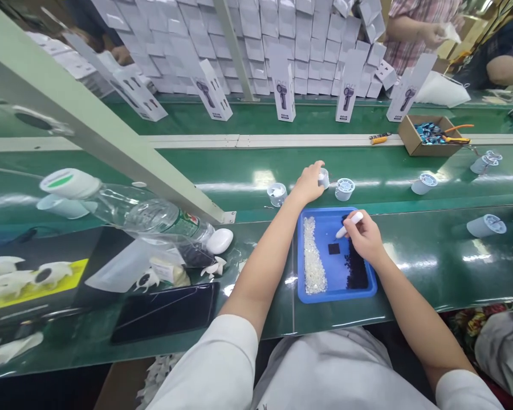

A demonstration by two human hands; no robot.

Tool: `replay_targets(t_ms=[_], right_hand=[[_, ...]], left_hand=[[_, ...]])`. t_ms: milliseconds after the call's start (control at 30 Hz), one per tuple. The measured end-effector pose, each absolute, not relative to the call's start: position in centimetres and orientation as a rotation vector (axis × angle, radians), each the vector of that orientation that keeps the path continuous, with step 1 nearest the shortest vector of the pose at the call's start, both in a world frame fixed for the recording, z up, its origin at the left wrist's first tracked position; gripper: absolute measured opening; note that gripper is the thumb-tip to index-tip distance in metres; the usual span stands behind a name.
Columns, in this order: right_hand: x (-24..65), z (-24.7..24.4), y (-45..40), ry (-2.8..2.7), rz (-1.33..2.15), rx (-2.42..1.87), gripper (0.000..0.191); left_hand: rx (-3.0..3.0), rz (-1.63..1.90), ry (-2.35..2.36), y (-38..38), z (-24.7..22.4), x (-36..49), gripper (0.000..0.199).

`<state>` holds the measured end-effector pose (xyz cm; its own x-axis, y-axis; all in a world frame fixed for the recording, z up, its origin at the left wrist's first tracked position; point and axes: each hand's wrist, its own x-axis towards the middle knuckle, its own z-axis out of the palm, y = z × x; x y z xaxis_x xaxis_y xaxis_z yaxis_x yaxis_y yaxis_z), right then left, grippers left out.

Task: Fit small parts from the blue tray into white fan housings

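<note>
On the green bench [427,245]: both grips occupied

The blue tray [334,279] lies at the near edge, clear beads [313,259] along its left side, black pieces [357,267] along its right. Left grip [308,185] is closed by the fingers around a pale cylinder [324,177], just beyond the tray's far rim; whether it is lifted cannot be told. Right grip [366,240] is pinched shut on a white pen-shaped tool [357,217], slanted over the tray. Good practice, in judgement: steady the cylinder without squeezing, keep the tool's tip light and wrist clear of loose pieces. The cylinder appears round, smooth, partly hidden by fingers. The tool is slim, plain. Smaller still, a flat black square [334,249] lies between both rows.
</note>
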<state>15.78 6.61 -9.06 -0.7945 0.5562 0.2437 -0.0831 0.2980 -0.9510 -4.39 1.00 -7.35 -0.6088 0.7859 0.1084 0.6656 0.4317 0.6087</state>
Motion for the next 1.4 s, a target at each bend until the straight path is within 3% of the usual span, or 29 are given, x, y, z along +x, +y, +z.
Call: replay_targets(t_ms=[100,133,300,567,1067,1400], right_hand=[[15.9,-8.8,6.6,-2.073,1.509,-0.403,0.032],[15.9,-8.8,6.6,-2.089,1.515,-0.387,0.031],[15.9,-8.7,6.6,-2.140,1.491,-0.367,0.025],[16.0,-8.8,6.8,-2.160,1.351,-0.337,0.018],[15.9,-8.6,6.9,-2.299,1.020,-0.148,0.012],[16.2,-8.7,7.9,-2.092,1.003,-0.396,0.018]], left_hand=[[1.237,0.958,2.541,1.2,-7.9,-4.7,0.014],[1.213,0.972,2.554,1.2,-8.0,-4.7,0.010],[1.106,1.138,2.556,1.5,-7.0,-4.6,0.030],[0.995,1.769,2.488,1.4,-4.8,-5.9,0.036],[0.699,2.204,1.896,-0.7,-1.5,-4.9,0.023],[0.358,2.356,1.360,-1.4,-1.0,-5.5,0.020]])
